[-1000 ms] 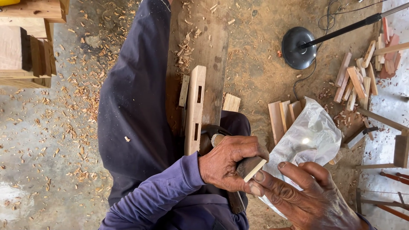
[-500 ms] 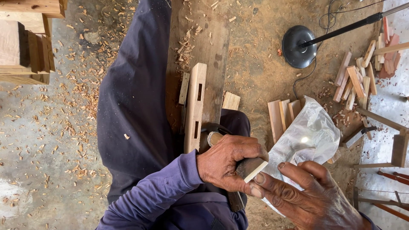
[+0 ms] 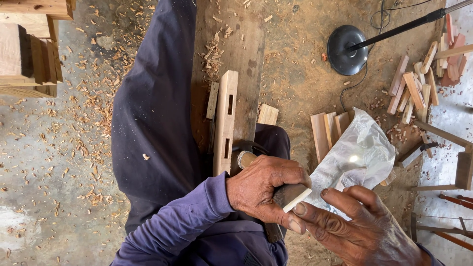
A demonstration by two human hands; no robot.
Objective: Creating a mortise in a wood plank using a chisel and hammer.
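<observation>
My left hand (image 3: 266,192), in a purple sleeve, grips a small wooden block (image 3: 295,197) whose pale cut end points right. My right hand (image 3: 359,231) comes in from the lower right, fingers spread, with its fingertips at the block's end. A long pale wooden bar with two mortise slots (image 3: 225,123) lies along the dark plank (image 3: 246,44) I sit on, between my legs. The rounded end of a wooden tool handle (image 3: 245,158) shows just above my left hand; its head is hidden.
A clear plastic bag (image 3: 359,155) lies right of my knee beside short boards (image 3: 327,130). Offcuts (image 3: 414,91) are piled at the far right. A round black stand base (image 3: 346,49) sits upper right. Stacked timber (image 3: 29,54) is upper left. Shavings cover the floor.
Both hands stay nearly in place on the block; my right fingers have closed in slightly on its pale end.
</observation>
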